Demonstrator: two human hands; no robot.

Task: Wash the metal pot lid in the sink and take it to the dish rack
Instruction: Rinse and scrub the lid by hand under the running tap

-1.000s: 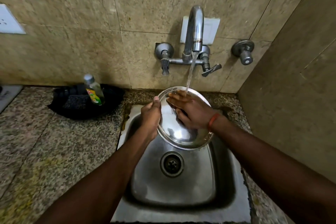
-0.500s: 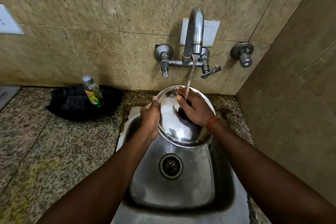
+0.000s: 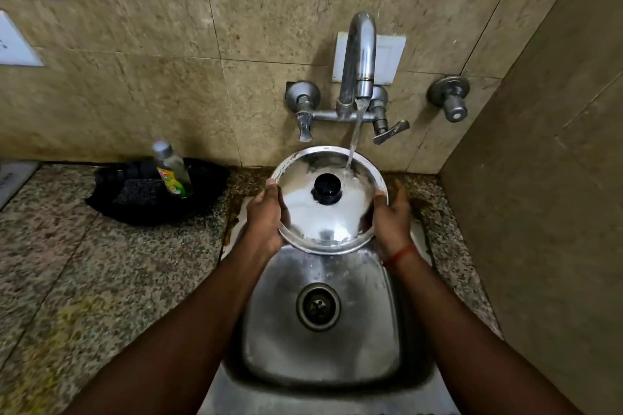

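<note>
A round metal pot lid [image 3: 323,222] with a black knob [image 3: 326,188] is held over the steel sink [image 3: 323,350], knob side facing me. My left hand [image 3: 264,217] grips its left rim and my right hand [image 3: 392,217] grips its right rim. Water runs from the tap [image 3: 359,54] onto the lid's upper right part. No dish rack is in view.
A dish soap bottle [image 3: 172,170] stands in a black tray [image 3: 111,202] with a dark scrub pad on the granite counter [image 3: 101,280] to the left. A tiled wall rises close on the right. Tap handles [image 3: 391,131] stick out just above the lid.
My right hand came off the lid's face and moved to its right rim. The black knob, hidden before under that hand, now shows. The lid sits more upright under the water.
</note>
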